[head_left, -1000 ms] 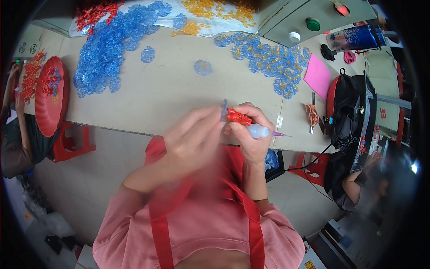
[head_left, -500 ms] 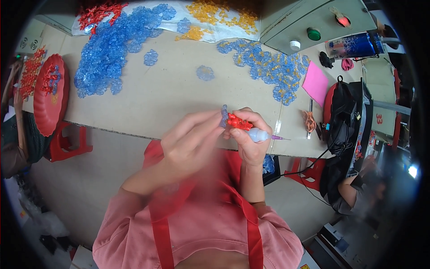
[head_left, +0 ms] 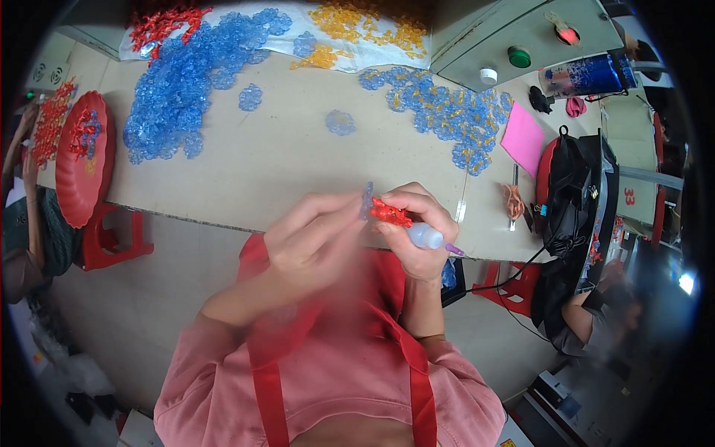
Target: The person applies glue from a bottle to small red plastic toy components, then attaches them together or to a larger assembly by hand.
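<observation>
My left hand (head_left: 313, 231) pinches a translucent blue flower-shaped plastic piece (head_left: 366, 201), held edge-on above the table's front edge. Close against it is a small red plastic figure (head_left: 391, 214) in the fingers of my right hand (head_left: 424, 223). That same hand also grips a small whitish squeeze bottle (head_left: 425, 236) with a purple needle tip (head_left: 454, 250) pointing to the lower right. Whether the red figure touches the blue piece is hard to make out. A single blue flower piece (head_left: 340, 122) lies on the table (head_left: 290, 156) beyond my hands.
A large heap of blue pieces (head_left: 175, 97) lies left, with red (head_left: 167, 26) and yellow pieces (head_left: 372, 26) at the back. Blue-and-yellow pieces (head_left: 447, 112) spread right, near a pink sheet (head_left: 524, 138) and a black bag (head_left: 577, 186). A red tray (head_left: 78, 186) and another person's arm (head_left: 30, 179) are far left.
My right hand has shifted slightly right and down, tilting the bottle's tip lower. The blue piece and the red figure have moved slightly down and left together.
</observation>
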Motion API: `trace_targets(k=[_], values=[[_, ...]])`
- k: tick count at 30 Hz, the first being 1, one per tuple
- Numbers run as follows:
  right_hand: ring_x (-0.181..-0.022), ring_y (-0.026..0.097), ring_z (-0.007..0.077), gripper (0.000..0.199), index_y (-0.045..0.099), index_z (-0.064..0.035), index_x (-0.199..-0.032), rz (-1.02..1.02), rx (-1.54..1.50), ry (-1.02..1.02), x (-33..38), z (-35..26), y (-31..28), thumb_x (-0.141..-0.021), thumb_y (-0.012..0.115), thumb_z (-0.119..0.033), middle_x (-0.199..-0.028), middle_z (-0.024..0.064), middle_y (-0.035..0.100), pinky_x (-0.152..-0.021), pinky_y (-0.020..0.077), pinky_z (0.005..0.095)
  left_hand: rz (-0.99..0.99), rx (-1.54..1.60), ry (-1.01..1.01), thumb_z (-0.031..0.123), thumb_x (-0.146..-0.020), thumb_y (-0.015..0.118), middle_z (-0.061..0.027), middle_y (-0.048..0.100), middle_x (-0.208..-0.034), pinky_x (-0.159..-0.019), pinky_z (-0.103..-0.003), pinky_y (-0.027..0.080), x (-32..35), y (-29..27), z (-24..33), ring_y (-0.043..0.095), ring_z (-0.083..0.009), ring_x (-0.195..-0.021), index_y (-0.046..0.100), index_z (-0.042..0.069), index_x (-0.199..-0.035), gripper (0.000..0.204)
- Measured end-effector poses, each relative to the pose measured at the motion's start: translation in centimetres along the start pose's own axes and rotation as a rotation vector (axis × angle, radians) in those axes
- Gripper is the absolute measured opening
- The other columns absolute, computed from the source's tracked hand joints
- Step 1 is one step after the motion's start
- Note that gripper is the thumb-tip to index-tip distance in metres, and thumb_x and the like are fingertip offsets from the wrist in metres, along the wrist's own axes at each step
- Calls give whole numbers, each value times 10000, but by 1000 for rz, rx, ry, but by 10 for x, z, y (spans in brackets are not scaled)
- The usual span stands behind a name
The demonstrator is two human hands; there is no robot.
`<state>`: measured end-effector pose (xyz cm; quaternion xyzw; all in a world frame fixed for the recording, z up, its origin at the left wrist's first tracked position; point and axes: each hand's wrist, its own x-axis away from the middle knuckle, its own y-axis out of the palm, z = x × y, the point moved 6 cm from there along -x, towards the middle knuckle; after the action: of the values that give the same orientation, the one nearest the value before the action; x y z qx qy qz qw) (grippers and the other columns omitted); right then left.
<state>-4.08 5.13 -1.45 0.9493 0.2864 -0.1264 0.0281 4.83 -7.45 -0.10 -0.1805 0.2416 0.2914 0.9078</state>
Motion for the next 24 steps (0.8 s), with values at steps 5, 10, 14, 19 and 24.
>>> trace_targets(k=[5, 10, 14, 19, 24], values=[[-706, 606, 180, 290, 631, 24, -927, -9, 11, -12, -1, 0, 0, -654, 666, 113, -818, 118, 634, -622, 479, 259, 1, 14, 0, -122, -693, 664, -121, 645, -914, -592, -241, 519, 1, 2, -1, 652, -183, -729, 659, -12, -972, 300], [-709, 610, 182, 286, 631, 21, -923, 4, -26, 27, 2, 5, 0, -654, 675, 107, -818, 120, 635, -621, 480, 259, 13, 22, 3, -123, -696, 662, -120, 645, -912, -596, -241, 522, 4, 3, -3, 652, -182, -733, 658, -13, -975, 300], [-721, 609, 176, 279, 629, 16, -926, 26, -12, 67, 3, 8, -2, -665, 682, 99, -827, 116, 632, -628, 478, 258, -13, 26, -15, -107, -715, 670, -124, 643, -930, -619, -247, 530, 2, 5, -3, 655, -185, -751, 651, -12, -991, 292], [-770, 597, 167, 279, 622, 19, -942, 17, -97, 87, 2, 13, -3, -679, 680, 93, -869, 108, 623, -672, 469, 261, -66, 85, -128, -81, -768, 657, -173, 633, -979, -742, -277, 516, 4, 6, -6, 639, -206, -852, 643, -54, -988, 222], [-818, 585, 171, 280, 622, 23, -959, -44, -131, 14, -4, 7, -4, -690, 674, 80, -899, 111, 614, -722, 462, 274, -46, 54, -87, -86, -760, 659, -177, 626, -1005, -763, -282, 510, 3, 4, -3, 629, -219, -886, 638, -51, -1007, 251]])
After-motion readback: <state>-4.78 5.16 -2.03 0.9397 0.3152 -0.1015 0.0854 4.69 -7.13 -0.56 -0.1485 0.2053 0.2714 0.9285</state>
